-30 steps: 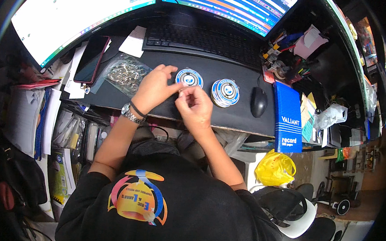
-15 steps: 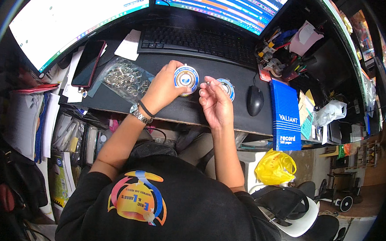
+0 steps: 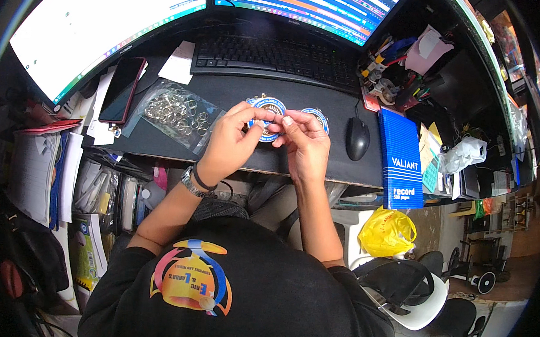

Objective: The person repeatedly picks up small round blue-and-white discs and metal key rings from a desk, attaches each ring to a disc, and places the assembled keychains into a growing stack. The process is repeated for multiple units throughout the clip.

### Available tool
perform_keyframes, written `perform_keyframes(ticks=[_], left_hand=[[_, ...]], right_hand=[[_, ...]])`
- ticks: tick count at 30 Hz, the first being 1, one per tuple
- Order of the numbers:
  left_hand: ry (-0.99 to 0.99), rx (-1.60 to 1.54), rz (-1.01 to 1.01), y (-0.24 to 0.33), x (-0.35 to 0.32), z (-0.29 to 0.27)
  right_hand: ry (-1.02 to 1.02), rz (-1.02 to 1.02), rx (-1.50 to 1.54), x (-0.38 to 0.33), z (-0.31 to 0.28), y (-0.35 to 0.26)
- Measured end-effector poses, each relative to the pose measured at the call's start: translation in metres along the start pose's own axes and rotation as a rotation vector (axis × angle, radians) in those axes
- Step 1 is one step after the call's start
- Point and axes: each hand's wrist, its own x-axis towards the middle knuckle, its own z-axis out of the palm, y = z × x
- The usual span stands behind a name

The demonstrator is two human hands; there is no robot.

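blue-rimmed disc (image 3: pixel 269 105) partly beneath left hand (image 3: pixel 234 133) and right hand (image 3: pixel 308 147)

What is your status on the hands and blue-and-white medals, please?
Left hand, right hand: close together, grip unclear. Blue-and-white medals: partly hidden by both hands. Clear bag of metal rings: left of hands.

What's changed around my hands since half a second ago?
The fingers of your left hand moved right, across the round blue-and-white medal, and now meet the fingertips of your right hand; before, they were apart. The medal sits slightly lower and further right in view. The clear plastic bag of silvery rings, black mouse and blue striped book stayed put.
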Motion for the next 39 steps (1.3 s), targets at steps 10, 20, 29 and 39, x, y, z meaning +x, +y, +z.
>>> perform_keyframes(ticks=[10, 20, 29, 39], left_hand=[[0.104, 0.123, 0.222, 0.018, -0.003, -0.001], [-0.011, 0.274, 0.241, 0.026, -0.002, -0.013], [-0.020, 0.185, 0.260, 0.032, -0.003, -0.013], [0.047, 0.159, 0.293, 0.036, -0.005, -0.011]], right_hand=[[0.052, -0.060, 0.009, -0.017, 0.014, 0.000], [-0.097, -0.781, -0.961, -0.011, 0.009, -0.013], [0.006, -0.293, -0.396, -0.024, 0.014, -0.008], [-0.031, -0.329, -0.382, -0.028, 0.021, -0.014]])
